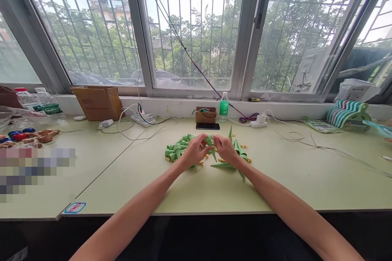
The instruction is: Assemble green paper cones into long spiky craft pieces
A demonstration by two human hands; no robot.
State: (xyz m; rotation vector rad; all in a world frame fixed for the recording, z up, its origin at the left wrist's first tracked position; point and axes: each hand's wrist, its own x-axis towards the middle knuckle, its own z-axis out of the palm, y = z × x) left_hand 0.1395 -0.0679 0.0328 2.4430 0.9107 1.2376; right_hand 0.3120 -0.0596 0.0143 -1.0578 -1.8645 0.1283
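My left hand (194,150) curls thumb and fingers around a green plastic piece (209,140). Right beside it, my right hand (226,149) is closed with its fingertips pressed together at that piece; what lies inside them is hidden. A green pointed spike (214,155) shows below, between the hands. Under and left of my left hand lies a heap of short green tube-like pieces (175,151). Around my right hand are several long green cone-shaped spikes (223,165). Small yellow pieces (243,146) are scattered among them.
Behind the hands are a black phone (208,126), a small cardboard box (206,115) and a green-labelled bottle (223,107). Cables and a power strip (143,120) run along the back. A larger carton (97,103) stands left; teal hangers (348,114) stand right.
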